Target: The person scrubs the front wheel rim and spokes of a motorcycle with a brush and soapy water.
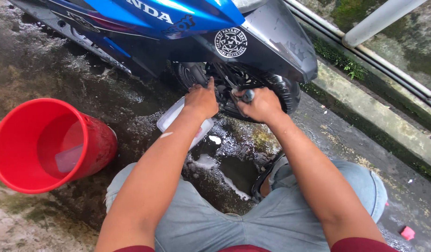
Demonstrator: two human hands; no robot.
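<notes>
both hands are up against the rear wheel [271, 88] of a blue scooter [178, 23], which takes up the top of the head view. the left hand [201, 100] lies on the wheel's near side with its fingers pointing up toward the hub; whether it grips anything there cannot be told. the right hand [260, 105], just right of the left and a little apart from it, is closed around a dark handle with a bluish-grey end [248, 95], which points in at the spokes; the working end of that tool is hidden behind the wheel parts. a dark grey mudguard [281, 42] with a round white sticker hangs over the wheel.

just below the wheel, under the left wrist, sits a clear plastic container [171, 119] on the wet ground [131, 107]. soapy foam and a puddle [229, 163] spread over the ground between the wheel and the person's knees, which are in light grey trousers. well left of the wheel stands a red bucket [96, 140], tipped slightly, with a pale scoop lying inside. right of the wheel runs a mossy concrete kerb [365, 107] with metal rails above it. a small red object [407, 232] lies on the ground far below and right of the wheel.
</notes>
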